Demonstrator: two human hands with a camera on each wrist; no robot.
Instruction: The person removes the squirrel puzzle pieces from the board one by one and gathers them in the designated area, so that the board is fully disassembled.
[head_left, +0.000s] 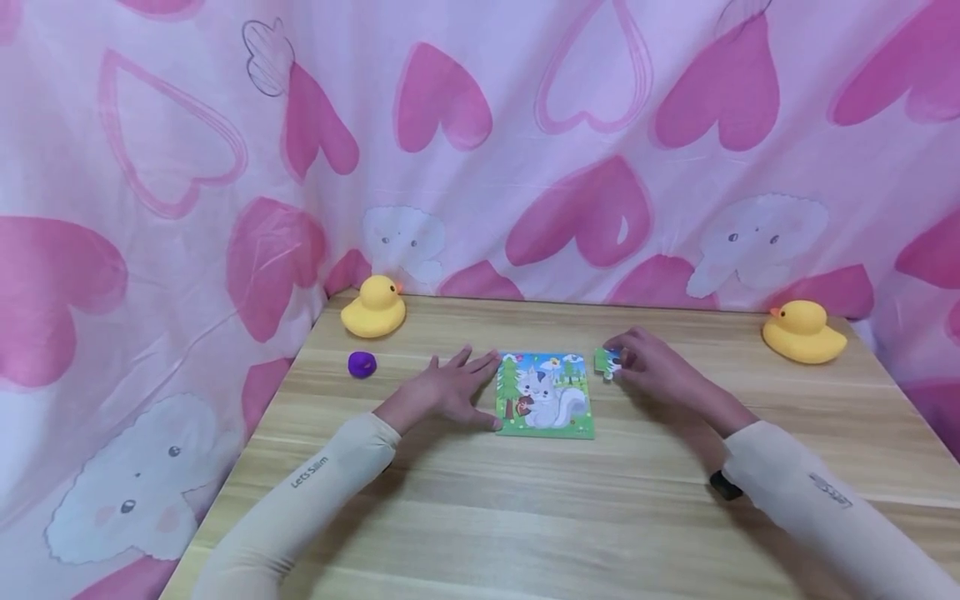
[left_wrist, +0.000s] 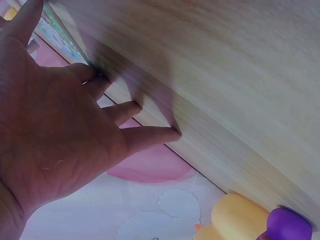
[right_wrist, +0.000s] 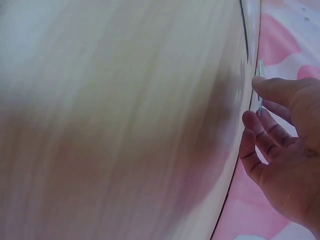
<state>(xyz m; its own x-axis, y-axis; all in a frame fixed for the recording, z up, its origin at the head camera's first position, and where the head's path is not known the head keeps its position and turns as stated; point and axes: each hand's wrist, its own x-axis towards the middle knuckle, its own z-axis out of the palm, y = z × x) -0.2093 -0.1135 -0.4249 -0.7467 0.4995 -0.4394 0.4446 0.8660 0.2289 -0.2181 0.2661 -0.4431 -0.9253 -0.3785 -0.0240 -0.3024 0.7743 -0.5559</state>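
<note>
A square jigsaw puzzle with a grey squirrel among green trees lies on the wooden table. Beside its left edge, my left hand is spread, thumb and fingertips right at the border; the left wrist view shows its palm and straight fingers. Just right of the puzzle, my right hand pinches a small puzzle piece printed green and blue. In the right wrist view that piece appears edge-on between thumb and fingers, its far side hidden by them.
Two yellow toy ducks stand on the table: one duck at the back left, another duck at the back right. A small purple object sits before the left duck. Behind hangs a pink curtain with hearts.
</note>
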